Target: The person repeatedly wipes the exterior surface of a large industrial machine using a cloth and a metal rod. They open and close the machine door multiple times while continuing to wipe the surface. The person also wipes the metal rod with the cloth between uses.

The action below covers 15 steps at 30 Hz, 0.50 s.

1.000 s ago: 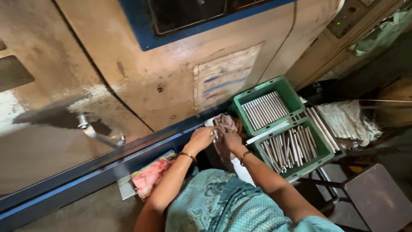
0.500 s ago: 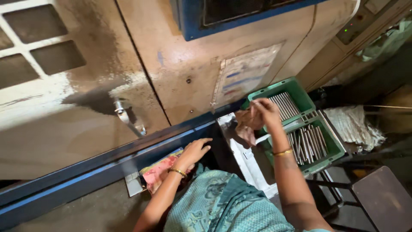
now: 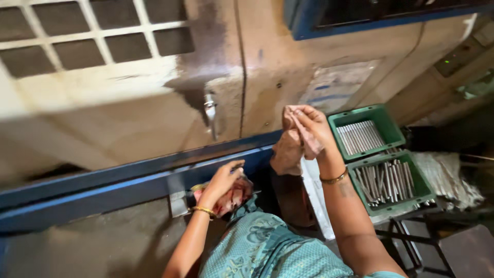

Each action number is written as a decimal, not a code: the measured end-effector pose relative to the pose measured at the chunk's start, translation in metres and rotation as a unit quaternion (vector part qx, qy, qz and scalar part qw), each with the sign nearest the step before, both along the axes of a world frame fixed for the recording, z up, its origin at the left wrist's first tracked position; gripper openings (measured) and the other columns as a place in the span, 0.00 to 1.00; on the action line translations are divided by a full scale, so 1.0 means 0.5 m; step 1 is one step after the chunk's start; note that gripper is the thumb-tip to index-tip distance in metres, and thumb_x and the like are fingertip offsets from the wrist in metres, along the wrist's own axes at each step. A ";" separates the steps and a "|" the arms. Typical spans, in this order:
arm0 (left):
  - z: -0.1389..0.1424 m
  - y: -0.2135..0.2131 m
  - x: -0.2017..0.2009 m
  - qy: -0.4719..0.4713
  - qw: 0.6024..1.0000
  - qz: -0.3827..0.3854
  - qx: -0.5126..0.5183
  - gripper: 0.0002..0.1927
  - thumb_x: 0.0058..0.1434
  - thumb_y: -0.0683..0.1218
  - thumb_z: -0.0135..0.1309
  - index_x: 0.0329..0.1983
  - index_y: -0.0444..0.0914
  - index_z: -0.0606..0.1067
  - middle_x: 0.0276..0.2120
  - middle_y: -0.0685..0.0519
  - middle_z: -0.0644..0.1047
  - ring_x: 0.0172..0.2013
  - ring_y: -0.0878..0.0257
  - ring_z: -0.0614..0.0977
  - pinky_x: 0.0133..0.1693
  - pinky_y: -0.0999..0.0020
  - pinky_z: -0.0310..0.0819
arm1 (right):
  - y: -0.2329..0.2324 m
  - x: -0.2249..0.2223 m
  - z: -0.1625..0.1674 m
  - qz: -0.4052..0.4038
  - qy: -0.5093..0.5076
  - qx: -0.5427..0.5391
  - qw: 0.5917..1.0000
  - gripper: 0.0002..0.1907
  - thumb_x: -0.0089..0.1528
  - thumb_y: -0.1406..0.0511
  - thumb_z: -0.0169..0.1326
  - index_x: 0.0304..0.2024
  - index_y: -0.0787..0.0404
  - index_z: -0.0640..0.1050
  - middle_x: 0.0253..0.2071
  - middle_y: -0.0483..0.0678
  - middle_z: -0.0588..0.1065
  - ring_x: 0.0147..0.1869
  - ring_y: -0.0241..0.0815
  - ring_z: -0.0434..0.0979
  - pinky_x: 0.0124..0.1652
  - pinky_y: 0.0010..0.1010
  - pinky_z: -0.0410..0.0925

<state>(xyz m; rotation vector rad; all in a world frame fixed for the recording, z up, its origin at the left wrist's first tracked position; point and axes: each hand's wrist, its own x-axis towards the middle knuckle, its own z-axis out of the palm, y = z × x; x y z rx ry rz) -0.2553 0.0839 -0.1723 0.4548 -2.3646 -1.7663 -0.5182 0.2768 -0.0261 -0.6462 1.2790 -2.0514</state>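
Fingers [image 3: 303,121] of the right hand [image 3: 309,131] are pressed together and pinch a dirty brown rag [image 3: 288,152], which hangs crumpled from them in mid-air in front of the beige machine panel [image 3: 128,108]. The rag's lower folds droop beside the right wrist, where a thin bangle [image 3: 333,178] sits.

Lower down, the left hand [image 3: 224,180] reaches down with its fingers curled loosely onto a reddish patterned packet [image 3: 232,198] that lies at the near edge of the blue ledge [image 3: 103,180] running along the foot of the machine. Whether these fingers actually grip the packet, I cannot tell. A gold bangle [image 3: 204,210] circles the left wrist.

To the right of the raised hand stand two green plastic crates. The farther crate [image 3: 366,134] holds a neat row of thin metal rods; the nearer crate [image 3: 391,181] holds similar rods lying more loosely. Both rest on a dark metal stand [image 3: 411,231]. A pale heap of cloth [image 3: 447,177] lies just beyond the nearer crate's right edge.

A small metal handle [image 3: 210,110] sticks out of the machine panel, above the ledge, and a grid of square vents [image 3: 98,31] fills the panel's upper left corner. Teal patterned clothing [image 3: 267,252] fills the bottom centre of the view.
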 end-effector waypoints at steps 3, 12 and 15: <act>-0.031 -0.044 0.042 -0.036 0.987 0.058 0.143 0.23 0.72 0.54 0.50 0.60 0.33 0.76 0.54 0.40 0.81 0.54 0.52 0.83 0.53 0.60 0.77 | -0.049 0.129 0.042 0.061 -0.027 0.017 0.998 0.14 0.68 0.73 0.51 0.55 0.72 0.76 0.51 0.54 0.80 0.54 0.41 0.81 0.55 0.30 0.73; 0.025 -0.024 0.138 0.101 0.725 0.009 0.681 0.32 0.70 0.60 0.42 0.72 0.40 0.63 0.68 0.49 0.68 0.65 0.55 0.69 0.62 0.58 0.65 | -0.101 0.361 0.121 0.204 -0.047 0.016 0.978 0.19 0.66 0.73 0.51 0.61 0.71 0.74 0.56 0.51 0.79 0.58 0.38 0.79 0.57 0.29 0.72; 0.045 0.006 0.139 0.201 0.737 -0.013 0.645 0.32 0.71 0.59 0.42 0.72 0.39 0.63 0.67 0.49 0.68 0.65 0.55 0.69 0.63 0.58 0.64 | -0.147 0.340 0.080 0.119 0.109 0.115 0.980 0.20 0.68 0.70 0.52 0.63 0.68 0.76 0.56 0.54 0.78 0.55 0.39 0.78 0.54 0.31 0.70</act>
